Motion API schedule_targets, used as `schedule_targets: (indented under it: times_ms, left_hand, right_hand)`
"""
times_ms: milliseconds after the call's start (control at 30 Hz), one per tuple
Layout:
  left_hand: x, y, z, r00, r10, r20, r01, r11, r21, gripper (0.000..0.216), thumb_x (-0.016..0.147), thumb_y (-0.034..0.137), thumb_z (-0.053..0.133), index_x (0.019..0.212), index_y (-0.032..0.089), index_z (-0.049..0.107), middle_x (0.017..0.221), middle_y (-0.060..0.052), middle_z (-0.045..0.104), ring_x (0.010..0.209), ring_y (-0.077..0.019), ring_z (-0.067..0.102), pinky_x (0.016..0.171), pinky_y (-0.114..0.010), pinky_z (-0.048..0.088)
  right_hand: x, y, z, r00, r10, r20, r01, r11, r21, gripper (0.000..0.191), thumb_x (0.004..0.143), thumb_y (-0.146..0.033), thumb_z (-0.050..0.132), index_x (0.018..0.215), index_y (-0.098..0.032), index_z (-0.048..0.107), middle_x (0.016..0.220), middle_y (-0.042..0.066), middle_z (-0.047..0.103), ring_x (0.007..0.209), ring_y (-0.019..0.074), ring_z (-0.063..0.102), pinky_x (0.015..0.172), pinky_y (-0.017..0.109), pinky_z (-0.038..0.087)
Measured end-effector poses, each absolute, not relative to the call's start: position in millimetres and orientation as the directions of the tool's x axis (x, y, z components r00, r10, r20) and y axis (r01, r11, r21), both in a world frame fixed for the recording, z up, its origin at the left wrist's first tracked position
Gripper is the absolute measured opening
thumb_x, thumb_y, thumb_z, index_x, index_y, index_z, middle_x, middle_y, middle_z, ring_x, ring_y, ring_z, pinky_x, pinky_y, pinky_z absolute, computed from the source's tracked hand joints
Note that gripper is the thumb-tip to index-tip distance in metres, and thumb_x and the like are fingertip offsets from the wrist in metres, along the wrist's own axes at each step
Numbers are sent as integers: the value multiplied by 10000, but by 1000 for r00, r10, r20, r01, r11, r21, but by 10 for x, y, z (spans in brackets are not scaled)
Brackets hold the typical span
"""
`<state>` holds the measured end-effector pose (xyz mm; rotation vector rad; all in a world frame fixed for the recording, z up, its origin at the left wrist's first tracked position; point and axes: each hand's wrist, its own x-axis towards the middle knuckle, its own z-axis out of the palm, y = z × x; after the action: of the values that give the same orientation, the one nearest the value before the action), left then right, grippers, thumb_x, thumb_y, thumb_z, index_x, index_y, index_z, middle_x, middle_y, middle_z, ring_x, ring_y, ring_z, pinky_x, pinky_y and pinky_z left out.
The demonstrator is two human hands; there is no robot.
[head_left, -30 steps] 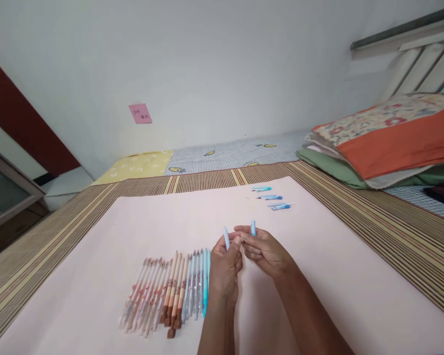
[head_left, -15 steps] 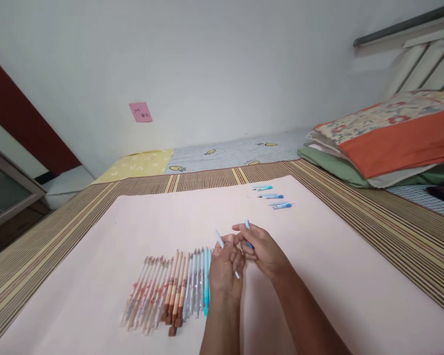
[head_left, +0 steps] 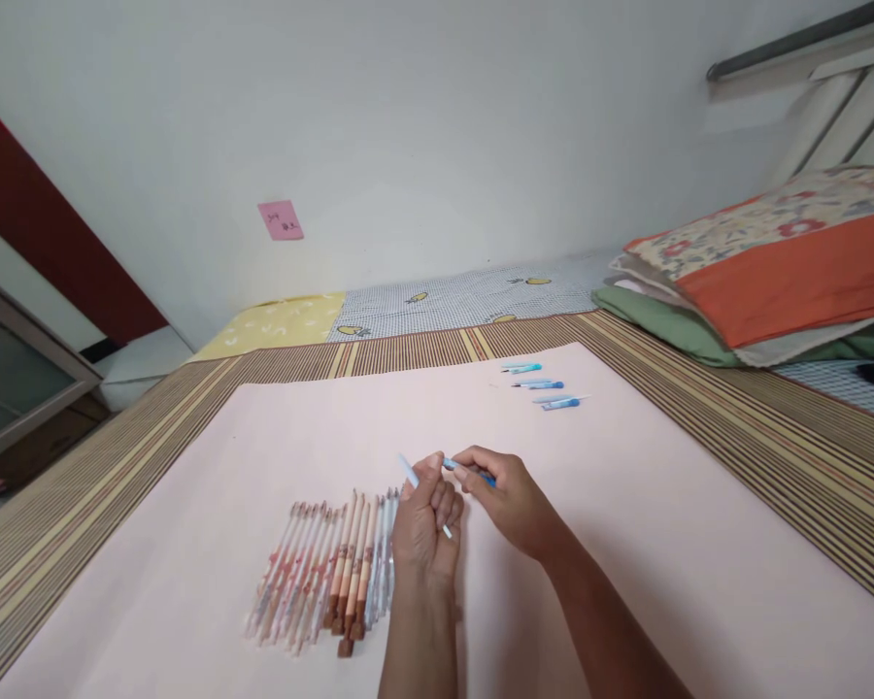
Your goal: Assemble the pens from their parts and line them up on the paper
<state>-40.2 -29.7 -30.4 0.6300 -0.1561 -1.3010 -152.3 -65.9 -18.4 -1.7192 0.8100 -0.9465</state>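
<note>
My left hand (head_left: 423,529) is closed around a pale blue pen barrel (head_left: 408,470), whose ends stick out above and below the fingers. My right hand (head_left: 514,500) pinches a darker blue pen piece (head_left: 488,479), its end beside my left thumb; whether the two touch I cannot tell. Left of my hands lies a row of pens: whitish ones with red marks (head_left: 291,573), tan ones with brown ends (head_left: 350,563) and greyish clear ones (head_left: 383,544). My left hand hides the row's right end. Farther back lie turquoise pen parts (head_left: 525,368) and blue pen parts (head_left: 562,403).
A pale pink sheet (head_left: 320,427) covers the striped mat (head_left: 422,349). Folded bedding with an orange edge (head_left: 801,291) is piled at the right. Behind are a wall with a pink note (head_left: 281,220) and a yellow cloth (head_left: 269,325).
Both hands have shifted a little left. The blue piece in my right hand has tipped from upright to nearly level, its end toward my left thumb. The turquoise pens in the row are now covered.
</note>
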Motion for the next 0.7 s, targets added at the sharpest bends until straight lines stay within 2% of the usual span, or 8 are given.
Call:
schedule_targets:
  times_ms: [267,433,567,700]
  left_hand:
    - [-399,-298,-292,415,-888,-196,650,138,747,355,642,326,852,850,124,646,392,146,282,332,-9,200,368,-169,127]
    - [-419,-281,-258,448,-880,-159,575,147,805,372,693,317,817,956,93,678,425,130,303,361,-16,214,379,-169,127]
    - [-415,-260,-225,397,-906,-150,663,170,729,331,766,343,772,978,106,683,472,117,305,383,-23,207,385,-170,156]
    - [-297,-267,-229,332,-918,-216,847,189,497,318,943,393,533,883,114,671,520,86,309,386,-43,228,396,-187,242]
  right_hand:
    - [-1533,-653,-182,450,-856,256,-138,-350,-927,197,921,-280,523,906,-173,688,755,1,632,704,149,527,654,264,396]
    - [-1494,-706,-270,431,-872,233,7,-255,-967,215,901,-336,575,943,-174,710,782,12,627,724,152,532,676,269,401]
    - [-1460,-766,-384,443,-885,143,144,-87,-986,302,884,-455,603,961,-181,705,735,-6,563,574,103,402,540,251,316]
    - [-1454,-791,-435,475,-876,85,233,31,-972,354,868,-508,614,937,-170,696,709,-21,500,514,74,305,473,244,204]
